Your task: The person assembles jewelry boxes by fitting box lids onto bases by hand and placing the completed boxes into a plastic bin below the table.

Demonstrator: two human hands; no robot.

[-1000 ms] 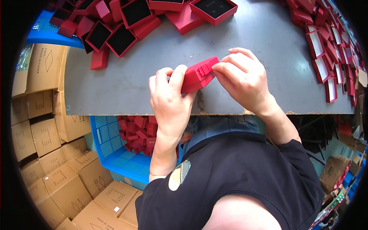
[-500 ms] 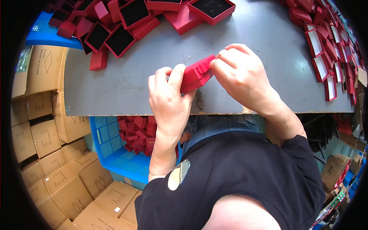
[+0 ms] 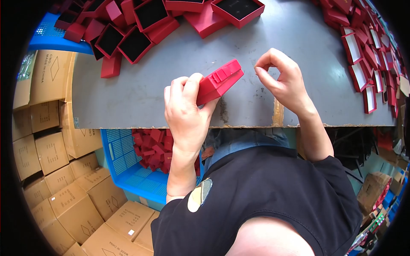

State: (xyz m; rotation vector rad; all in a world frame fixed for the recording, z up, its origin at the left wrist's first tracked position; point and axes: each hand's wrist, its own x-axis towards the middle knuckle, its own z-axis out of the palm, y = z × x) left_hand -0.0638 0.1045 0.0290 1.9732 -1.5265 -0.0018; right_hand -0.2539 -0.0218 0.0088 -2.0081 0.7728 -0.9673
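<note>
My left hand (image 3: 184,104) is closed around a red gift box (image 3: 213,89) above the grey table, with the thumb on the near side and the fingers over the far side. A red ribbon bow (image 3: 220,75) sits on the box's upper face. The box is tilted, its right end raised. Apart from it, to the right, is my right hand (image 3: 284,79). Its thumb and forefinger curl together in a pinch, and I see nothing between their tips.
Open red boxes with black inserts (image 3: 147,17) are piled at the table's (image 3: 141,98) far left. More red boxes with white interiors (image 3: 358,74) crowd the right. Below the edge stands a blue crate (image 3: 124,170) of small red boxes, beside stacked cartons (image 3: 77,213).
My right hand has let go of the gift box's right end and moved away to the right. My left hand still holds the box, nearly in place.
</note>
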